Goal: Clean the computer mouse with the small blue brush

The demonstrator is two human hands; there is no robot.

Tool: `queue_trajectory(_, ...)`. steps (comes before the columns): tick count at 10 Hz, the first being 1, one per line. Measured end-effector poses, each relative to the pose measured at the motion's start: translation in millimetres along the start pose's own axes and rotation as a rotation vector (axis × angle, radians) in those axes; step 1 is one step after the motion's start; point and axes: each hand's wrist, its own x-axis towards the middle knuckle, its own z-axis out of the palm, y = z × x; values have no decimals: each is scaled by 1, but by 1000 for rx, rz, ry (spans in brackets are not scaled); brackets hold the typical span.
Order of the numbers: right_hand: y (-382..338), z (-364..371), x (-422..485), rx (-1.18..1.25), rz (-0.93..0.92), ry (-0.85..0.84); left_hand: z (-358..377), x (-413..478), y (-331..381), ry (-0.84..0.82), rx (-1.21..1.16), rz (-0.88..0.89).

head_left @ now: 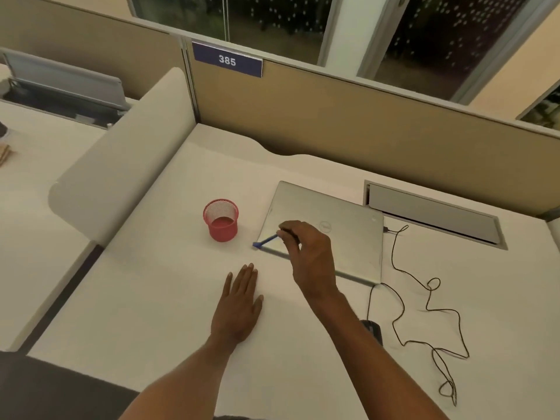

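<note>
**Brush in hand, cleaning not yet begun.** The right hand (306,259) pinches the small blue brush (266,240) between thumb and fingers (286,231) over the 7 o'clock corner of the closed laptop (342,237). The left hand (239,307) lies flat on the desk (151,298), fingers straight and close together. The wired computer mouse (373,328) sits at the laptop's 5 o'clock, untouched and partly hidden behind the right forearm. The next move is probably to carry the brush back to it.

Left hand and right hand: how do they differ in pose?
The left hand lies flat on the desk with straight fingers and holds nothing. The right hand is over the laptop and pinches the brush. Both are bare.
</note>
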Motion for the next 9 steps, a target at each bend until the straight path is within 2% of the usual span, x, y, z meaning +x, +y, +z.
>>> queue_trajectory(3,-32,82,99,-198,-210,-80,17,5,-7,21,-52,-2)
queue_trajectory(6,2,152,145,-485,-175,-500,26,7,-8,21,-46,6)
queue_trajectory(8,9,173,148,-517,-118,-621,23,6,-7,36,-54,14)
queue_trajectory(9,9,178,149,-491,-118,-579,26,6,-5,74,-64,14)
